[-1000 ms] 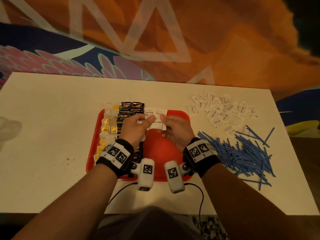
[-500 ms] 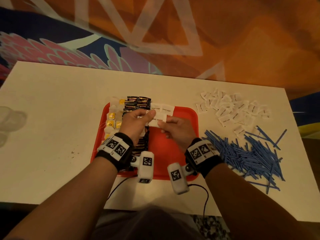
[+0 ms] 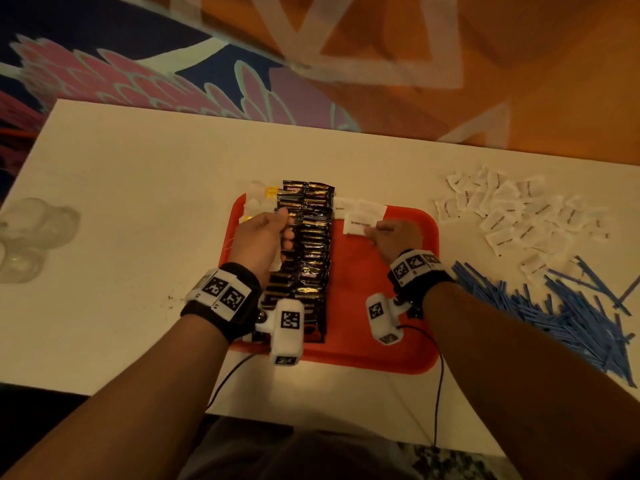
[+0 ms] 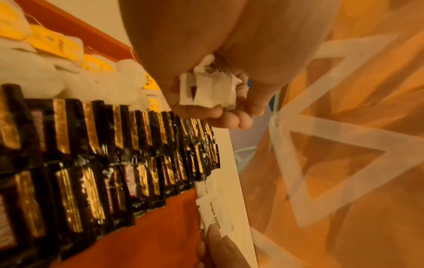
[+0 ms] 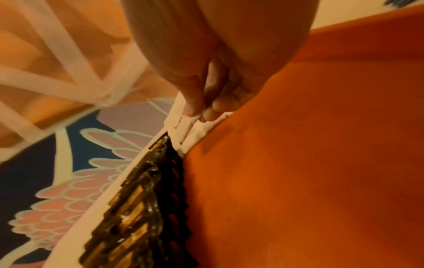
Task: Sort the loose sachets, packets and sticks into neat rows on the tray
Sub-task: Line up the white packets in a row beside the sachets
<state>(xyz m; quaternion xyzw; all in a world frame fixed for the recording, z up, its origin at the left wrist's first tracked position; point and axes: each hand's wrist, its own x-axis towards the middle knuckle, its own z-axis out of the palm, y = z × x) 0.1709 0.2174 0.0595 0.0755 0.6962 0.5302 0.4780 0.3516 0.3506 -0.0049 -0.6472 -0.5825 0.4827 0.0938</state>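
On the red tray (image 3: 363,355), tea bags (image 4: 75,79) lay leftmost, beside two rows of black packets (image 3: 306,251). Over them the left hand (image 3: 263,237) curled its fingers (image 4: 231,117) around a wad of white sachets (image 4: 211,88). Further right, the right hand (image 3: 394,237) pinched a brown sugar sachet (image 3: 356,225) at the tray's far edge. Loose sachets (image 3: 519,213) and blue sticks (image 3: 561,313) covered the tabletop (image 3: 138,237).

My head camera looks steeply down from above the near edge of the counter (image 3: 138,209), taking in the whole red tray (image 3: 374,355). Each wrist camera sits close behind its fingers, facing the tray's far edge. All three share the black packet rows (image 3: 308,251) and the tray.
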